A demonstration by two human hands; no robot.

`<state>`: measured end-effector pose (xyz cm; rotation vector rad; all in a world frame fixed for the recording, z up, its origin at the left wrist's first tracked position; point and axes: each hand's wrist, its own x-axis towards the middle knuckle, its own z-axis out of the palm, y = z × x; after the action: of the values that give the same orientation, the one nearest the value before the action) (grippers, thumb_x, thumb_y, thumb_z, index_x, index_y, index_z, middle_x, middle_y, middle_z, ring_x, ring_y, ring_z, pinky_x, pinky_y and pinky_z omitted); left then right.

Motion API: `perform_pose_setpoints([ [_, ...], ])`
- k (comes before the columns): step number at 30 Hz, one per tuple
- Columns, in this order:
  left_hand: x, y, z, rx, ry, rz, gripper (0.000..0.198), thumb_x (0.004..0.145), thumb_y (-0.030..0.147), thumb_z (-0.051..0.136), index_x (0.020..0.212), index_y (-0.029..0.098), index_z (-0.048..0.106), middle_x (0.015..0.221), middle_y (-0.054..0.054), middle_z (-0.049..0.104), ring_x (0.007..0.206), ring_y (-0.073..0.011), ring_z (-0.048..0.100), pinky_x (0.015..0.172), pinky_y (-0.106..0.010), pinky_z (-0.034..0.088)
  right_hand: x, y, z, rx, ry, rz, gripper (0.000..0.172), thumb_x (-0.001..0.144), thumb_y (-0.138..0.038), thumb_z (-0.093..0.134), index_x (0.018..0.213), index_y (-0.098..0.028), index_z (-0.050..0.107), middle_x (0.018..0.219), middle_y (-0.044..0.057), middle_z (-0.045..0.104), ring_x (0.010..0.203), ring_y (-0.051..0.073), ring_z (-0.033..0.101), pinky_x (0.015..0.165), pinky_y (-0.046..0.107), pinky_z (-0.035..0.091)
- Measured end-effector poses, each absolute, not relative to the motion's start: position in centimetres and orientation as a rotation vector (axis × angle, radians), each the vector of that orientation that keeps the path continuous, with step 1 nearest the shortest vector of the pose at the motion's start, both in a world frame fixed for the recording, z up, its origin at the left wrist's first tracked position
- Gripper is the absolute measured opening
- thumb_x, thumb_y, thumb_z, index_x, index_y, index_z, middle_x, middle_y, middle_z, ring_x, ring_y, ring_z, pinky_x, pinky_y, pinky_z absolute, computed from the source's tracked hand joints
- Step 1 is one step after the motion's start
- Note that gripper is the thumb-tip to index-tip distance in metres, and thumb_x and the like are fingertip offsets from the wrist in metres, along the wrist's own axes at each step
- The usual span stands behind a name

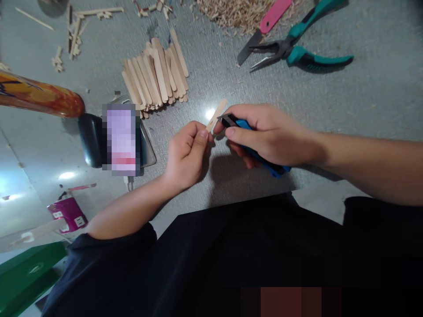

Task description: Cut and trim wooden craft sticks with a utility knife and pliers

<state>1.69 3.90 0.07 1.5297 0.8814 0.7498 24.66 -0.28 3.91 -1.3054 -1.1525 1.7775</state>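
Between the thumb and fingers of my left hand (188,154) is a popsicle stick (218,111), its rounded end pointing up and to the right. My right hand (264,132) is wrapped round a blue and black utility knife (244,127). The knife's tip lies close beside the stick; whether it touches the wood I cannot tell. Above my left hand, a pile of popsicle sticks (155,75) lies on the grey table (205,57).
Teal-handled pliers (287,48) and a pink-handled blade (274,17) lie at the upper right, by a heap of wood shavings (228,13). Leftward are a phone (120,141), a dark case (90,140), an orange can (39,94) and a purple power strip (69,213).
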Motion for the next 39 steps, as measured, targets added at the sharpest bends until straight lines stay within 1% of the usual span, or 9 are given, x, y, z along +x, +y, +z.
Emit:
perform_pose_setpoints([
  [5,1.2,4.0,0.6,1.71,0.786,0.704,0.056,0.121,0.063,0.061,0.082,0.024,0.05,0.067,0.003,0.047,0.059,-0.0123,0.041,0.055,-0.032,0.032,24.7,-0.9,4.0,-1.275,-1.413,1.476,0.009,0.11,-0.025,0.065,0.117,-0.023,0.071,0.071,-0.008,0.067,0.049,0.011,0.063,0.047,0.025,0.048],
  [8,1.0,4.2,0.7,1.653,0.772,0.656,0.055,0.121,0.063,0.06,0.082,0.025,0.05,0.068,0.003,0.044,0.061,-0.0143,0.041,0.057,-0.034,0.034,24.8,-1.4,3.8,-1.345,-1.488,1.223,0.013,0.109,-0.027,0.071,0.122,-0.024,0.074,0.077,-0.005,0.072,0.06,0.014,0.069,0.056,0.026,0.053],
  [13,1.1,4.5,0.9,1.513,0.682,0.614,0.052,0.121,0.056,0.061,0.081,0.024,0.057,0.065,0.003,0.041,0.062,-0.0154,0.045,0.061,-0.034,0.041,24.8,-2.2,3.6,-1.376,-1.615,0.952,0.03,0.113,-0.035,0.072,0.141,-0.025,0.078,0.098,0.003,0.084,0.097,0.025,0.087,0.089,0.036,0.071],
  [16,1.2,4.6,1.1,1.501,0.663,0.564,0.051,0.122,0.055,0.06,0.081,0.023,0.062,0.065,0.003,0.043,0.061,-0.0144,0.045,0.06,-0.032,0.041,24.8,-2.4,3.6,-1.313,-1.747,0.849,0.039,0.114,-0.034,0.068,0.151,-0.024,0.076,0.115,0.005,0.088,0.122,0.028,0.088,0.113,0.043,0.07],
  [18,1.2,4.6,1.2,1.494,0.664,0.537,0.053,0.122,0.056,0.06,0.081,0.023,0.064,0.065,0.003,0.043,0.06,-0.0139,0.044,0.059,-0.032,0.04,24.9,-2.5,3.6,-1.291,-1.807,0.834,0.042,0.115,-0.034,0.065,0.155,-0.025,0.075,0.124,0.006,0.089,0.128,0.028,0.086,0.12,0.045,0.068],
  [24,1.6,4.9,1.5,1.503,0.618,0.502,0.059,0.121,0.062,0.059,0.076,0.024,0.06,0.063,0.003,0.044,0.056,-0.0132,0.037,0.055,-0.033,0.039,24.8,-2.4,4.1,-1.347,-1.638,1.158,0.024,0.111,-0.038,0.077,0.133,-0.03,0.08,0.13,0.01,0.085,0.125,0.031,0.083,0.098,0.039,0.073],
  [30,1.7,5.0,1.6,1.511,0.633,0.473,0.062,0.12,0.067,0.058,0.075,0.024,0.06,0.061,0.002,0.046,0.054,-0.0132,0.038,0.053,-0.033,0.036,24.6,-2.0,4.6,-1.32,-1.589,1.24,0.023,0.11,-0.036,0.076,0.133,-0.029,0.078,0.118,0.008,0.083,0.123,0.031,0.081,0.099,0.041,0.067],
  [35,1.6,4.9,1.6,1.511,0.634,0.462,0.062,0.12,0.067,0.058,0.075,0.024,0.057,0.063,0.002,0.047,0.055,-0.0133,0.039,0.053,-0.033,0.035,24.9,-2.0,4.4,-1.288,-1.531,1.369,0.018,0.112,-0.037,0.078,0.127,-0.028,0.078,0.093,0.002,0.078,0.083,0.022,0.077,0.07,0.034,0.059],
  [39,1.5,5.0,1.6,1.464,0.649,0.439,0.063,0.119,0.069,0.059,0.075,0.024,0.057,0.062,0.002,0.043,0.056,-0.0134,0.036,0.054,-0.034,0.034,24.9,-1.9,4.5,-1.148,-1.402,1.501,0.008,0.114,-0.03,0.073,0.12,-0.025,0.076,0.086,-0.005,0.073,0.058,0.01,0.067,0.054,0.027,0.052],
])
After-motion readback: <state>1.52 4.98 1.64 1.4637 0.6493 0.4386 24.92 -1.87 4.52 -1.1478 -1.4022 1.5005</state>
